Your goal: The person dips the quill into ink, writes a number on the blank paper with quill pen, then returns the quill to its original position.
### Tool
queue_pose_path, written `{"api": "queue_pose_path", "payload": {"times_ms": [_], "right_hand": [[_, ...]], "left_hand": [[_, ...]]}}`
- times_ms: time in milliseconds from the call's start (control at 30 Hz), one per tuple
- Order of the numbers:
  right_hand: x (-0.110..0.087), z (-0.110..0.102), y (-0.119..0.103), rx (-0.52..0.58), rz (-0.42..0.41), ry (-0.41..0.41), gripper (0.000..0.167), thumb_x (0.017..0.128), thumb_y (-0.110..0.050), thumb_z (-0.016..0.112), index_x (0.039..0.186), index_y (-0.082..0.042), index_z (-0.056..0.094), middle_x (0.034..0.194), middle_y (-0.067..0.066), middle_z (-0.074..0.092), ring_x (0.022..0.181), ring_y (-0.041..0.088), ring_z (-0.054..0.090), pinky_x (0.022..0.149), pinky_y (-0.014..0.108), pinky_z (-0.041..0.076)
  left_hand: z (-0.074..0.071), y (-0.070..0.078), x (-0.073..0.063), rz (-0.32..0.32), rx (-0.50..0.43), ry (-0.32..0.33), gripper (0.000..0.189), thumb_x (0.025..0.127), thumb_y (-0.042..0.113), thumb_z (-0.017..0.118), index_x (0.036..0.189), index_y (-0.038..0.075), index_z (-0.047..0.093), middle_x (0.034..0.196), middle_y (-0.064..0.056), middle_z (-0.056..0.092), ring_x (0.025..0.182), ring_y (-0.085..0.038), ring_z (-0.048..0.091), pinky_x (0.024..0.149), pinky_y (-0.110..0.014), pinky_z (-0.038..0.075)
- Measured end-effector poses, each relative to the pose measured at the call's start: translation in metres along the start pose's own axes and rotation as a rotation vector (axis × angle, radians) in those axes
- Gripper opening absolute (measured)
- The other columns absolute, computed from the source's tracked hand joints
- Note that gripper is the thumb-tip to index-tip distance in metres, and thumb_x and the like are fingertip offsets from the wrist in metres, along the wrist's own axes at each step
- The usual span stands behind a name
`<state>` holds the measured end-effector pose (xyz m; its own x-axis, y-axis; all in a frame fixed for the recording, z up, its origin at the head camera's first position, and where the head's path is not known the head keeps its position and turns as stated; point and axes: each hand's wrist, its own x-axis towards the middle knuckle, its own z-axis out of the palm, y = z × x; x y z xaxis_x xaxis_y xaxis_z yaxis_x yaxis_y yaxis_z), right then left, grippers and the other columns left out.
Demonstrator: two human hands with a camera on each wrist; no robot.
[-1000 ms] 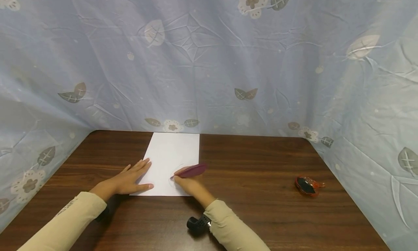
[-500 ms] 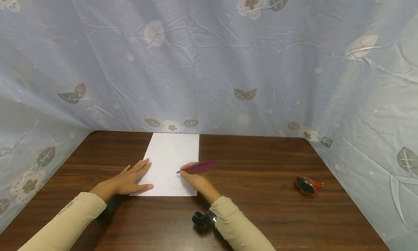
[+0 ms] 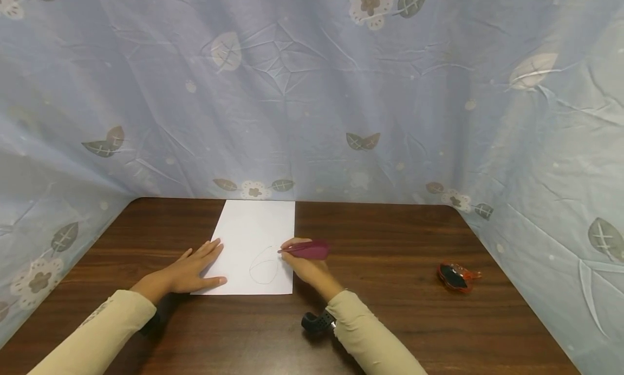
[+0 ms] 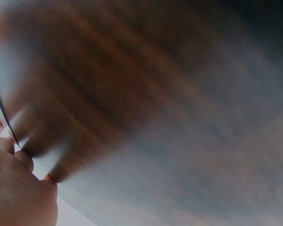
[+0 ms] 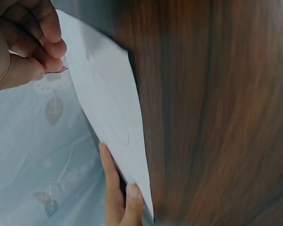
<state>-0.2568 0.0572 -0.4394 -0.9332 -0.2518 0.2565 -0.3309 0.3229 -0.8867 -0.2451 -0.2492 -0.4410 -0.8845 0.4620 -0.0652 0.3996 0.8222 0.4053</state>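
A white sheet of paper (image 3: pixel 251 218) lies on the brown wooden table. My left hand (image 3: pixel 192 269) rests flat on the paper's left edge, fingers spread. In my right hand (image 3: pixel 307 266) I pinch a purple feather-shaped pen (image 3: pixel 312 250) near its tip, over the right edge of the sheet. A thin looping line (image 3: pixel 264 283), shaped like a 6, shows on the paper just left of the pen. In the right wrist view, curled fingertips and thumb (image 5: pixel 35 75) hold the pen, and only its small tip (image 5: pixel 62 69) peeks out.
A small red-orange object with a dark face (image 3: pixel 455 277) lies at the table's right. Patterned pale blue cloth (image 3: pixel 312 93) hangs behind the table and at both sides. A black device (image 3: pixel 317 323) sits at my right wrist.
My right hand has moved right with the feather pen, off the looping line to the paper's right edge, uncovering the whole loop. My left hand stays put; the head view shifts slightly.
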Motion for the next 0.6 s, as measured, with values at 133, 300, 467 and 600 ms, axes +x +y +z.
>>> {"api": "queue_pose_path", "payload": {"times_ms": [133,300,467,600], "right_hand": [[-0.001,-0.012,0.001,-0.098,-0.144,0.039,0.009,0.083,-0.001,0.068,0.091,0.000,0.071,0.087,0.012,0.072,0.070,0.008,0.057,0.064,0.017,0.047],[-0.001,-0.024,0.006,-0.269,-0.241,0.089,0.012,0.083,-0.006,0.067,0.093,-0.004,0.073,0.086,0.007,0.074,0.072,0.016,0.062,0.066,0.025,0.051],[-0.001,-0.035,0.011,-0.266,-0.239,0.088,0.014,0.083,-0.006,0.067,0.095,-0.002,0.072,0.087,0.009,0.073,0.075,0.020,0.065,0.067,0.025,0.051],[-0.003,-0.043,0.016,-0.259,-0.238,0.107,0.013,0.082,-0.005,0.069,0.094,-0.003,0.073,0.090,0.008,0.074,0.079,0.022,0.067,0.069,0.025,0.051]], "left_hand": [[0.000,0.001,0.000,0.003,-0.001,0.002,0.091,0.087,0.055,0.061,0.150,-0.002,0.025,0.156,-0.023,0.017,0.141,-0.049,0.014,0.106,-0.072,0.008],[0.000,0.001,-0.001,0.001,-0.001,0.004,0.091,0.087,0.054,0.061,0.150,-0.001,0.026,0.157,-0.023,0.018,0.141,-0.048,0.014,0.106,-0.071,0.008],[-0.001,0.002,-0.001,0.008,-0.006,0.010,0.090,0.087,0.053,0.062,0.149,-0.002,0.026,0.156,-0.024,0.018,0.141,-0.048,0.015,0.106,-0.071,0.009],[-0.001,0.003,-0.002,0.008,-0.001,0.007,0.090,0.087,0.053,0.062,0.149,-0.001,0.026,0.157,-0.023,0.017,0.142,-0.048,0.014,0.106,-0.071,0.009]]}}
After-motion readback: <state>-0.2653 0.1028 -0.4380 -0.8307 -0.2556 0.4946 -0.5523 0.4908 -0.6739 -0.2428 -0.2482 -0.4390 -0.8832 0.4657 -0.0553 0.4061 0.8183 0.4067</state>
